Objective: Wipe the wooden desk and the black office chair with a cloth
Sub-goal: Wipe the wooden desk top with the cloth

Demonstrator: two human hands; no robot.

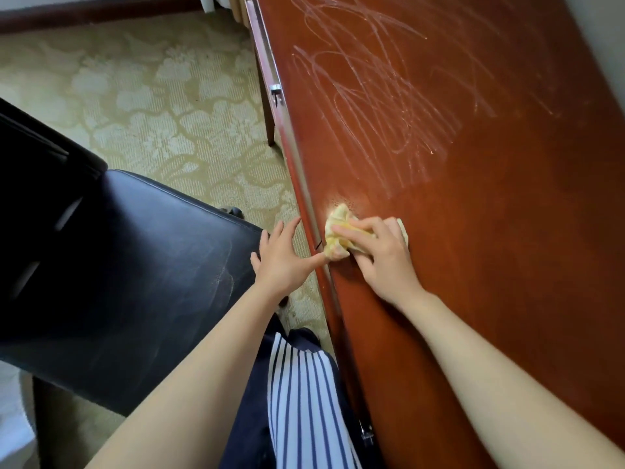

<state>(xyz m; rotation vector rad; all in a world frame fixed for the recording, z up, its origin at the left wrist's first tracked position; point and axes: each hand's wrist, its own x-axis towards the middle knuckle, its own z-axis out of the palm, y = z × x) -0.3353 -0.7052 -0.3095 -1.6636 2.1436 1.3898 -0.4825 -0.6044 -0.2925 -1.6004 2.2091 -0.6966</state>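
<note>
The reddish-brown wooden desk (490,214) fills the right side, its top covered with pale scribble marks (365,96) farther along. A crumpled yellow cloth (338,240) lies on the desk near its left edge. My right hand (382,255) presses on the cloth with fingers curled over it. My left hand (284,257) hovers beside the desk edge with fingers spread, its thumb reaching the edge just beside the cloth. The black office chair (142,275) stands to the left, its seat dusty with pale smears.
Patterned beige carpet (152,106) covers the floor between chair and desk. A metal drawer handle (275,91) sticks out from the desk's side. A striped garment and dark trousers (304,394) show below my arms. A white wall (602,35) borders the desk's far right.
</note>
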